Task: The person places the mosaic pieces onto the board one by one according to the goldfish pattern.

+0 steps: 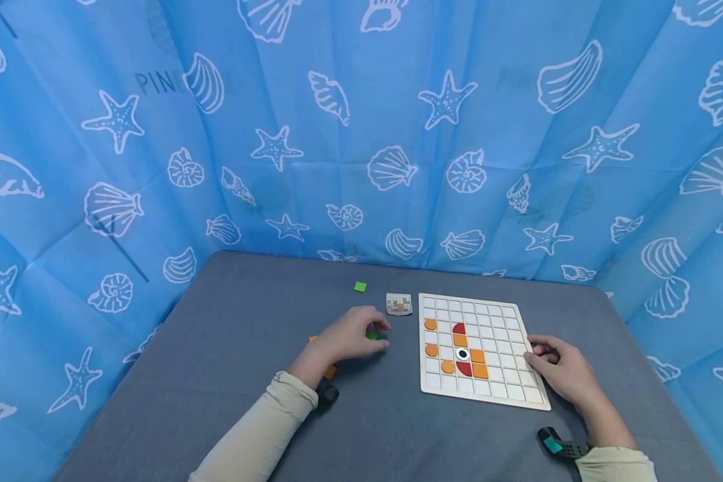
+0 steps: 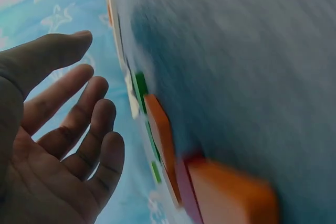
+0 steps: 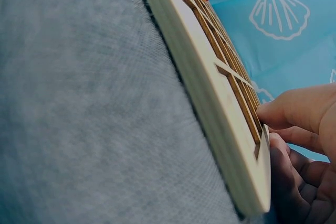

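Observation:
My left hand [image 1: 351, 335] hovers above the table with relaxed fingers and nothing between them. A green piece [image 1: 371, 335] shows beyond its thumb and fingers, and orange pieces [image 1: 330, 372] lie partly hidden under the wrist. In the left wrist view an orange piece [image 2: 161, 129] and a blurred orange block [image 2: 231, 195] lie beside the hand. My right hand [image 1: 563, 368] pinches the right edge of a pale gridded board [image 1: 500, 321], thumb on top. On the board sit orange discs [image 1: 432, 350], orange squares [image 1: 480, 371], red rounded pieces [image 1: 464, 369] and an eye tile [image 1: 462, 354].
A small printed pattern card [image 1: 399, 304] lies left of the board's far corner. Farther back is a green square [image 1: 360, 286]. The grey cloth-covered table [image 1: 247, 301] meets a blue shell-print curtain [image 1: 337, 167] behind and at both sides.

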### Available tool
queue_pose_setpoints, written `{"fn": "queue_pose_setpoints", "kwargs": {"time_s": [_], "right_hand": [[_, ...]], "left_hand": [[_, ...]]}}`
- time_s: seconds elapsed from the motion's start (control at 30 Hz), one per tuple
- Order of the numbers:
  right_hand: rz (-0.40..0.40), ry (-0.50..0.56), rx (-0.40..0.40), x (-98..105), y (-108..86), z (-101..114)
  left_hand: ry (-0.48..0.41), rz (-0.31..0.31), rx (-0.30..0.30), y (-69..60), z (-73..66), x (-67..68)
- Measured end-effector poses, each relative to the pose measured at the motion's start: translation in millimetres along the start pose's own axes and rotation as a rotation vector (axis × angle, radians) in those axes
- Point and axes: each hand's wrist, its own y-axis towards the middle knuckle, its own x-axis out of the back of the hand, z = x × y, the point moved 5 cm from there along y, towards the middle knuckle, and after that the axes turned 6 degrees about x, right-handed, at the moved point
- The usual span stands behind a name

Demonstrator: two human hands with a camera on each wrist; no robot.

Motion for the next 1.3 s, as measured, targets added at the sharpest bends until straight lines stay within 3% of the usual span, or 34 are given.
{"fn": "queue_pose_setpoints", "kwargs": {"time_s": [0.37, 0.57, 0.7, 1.0, 1.3], "right_hand": [[0.013, -0.003, -0.013, 0.1, -0.1, -0.6], [0.012, -0.004, -0.016, 0.4, -0.1, -1.4], [0.005, -0.006, -0.016, 0.9, 0.4, -0.7], [0.005, -0.006, -0.024, -0.2, 2.0, 0.5], [-0.001, -0.005, -0.013, 0.2, 1.6, -0.7]], "left_hand": [[-0.107, -0.046, 0.039, -20.7, 34.7, 19.3], [-0.15, -0.075, 0.057, -28.8, 44.6, 32.0], [-0.132, -0.088, 0.098, -32.3, 51.1, 39.1], [-0.06, -0.02, 0.234, -39.2, 65.0, 36.5], [-0.074, 0.008, 0.275, -37.7, 64.6, 34.1]]}}
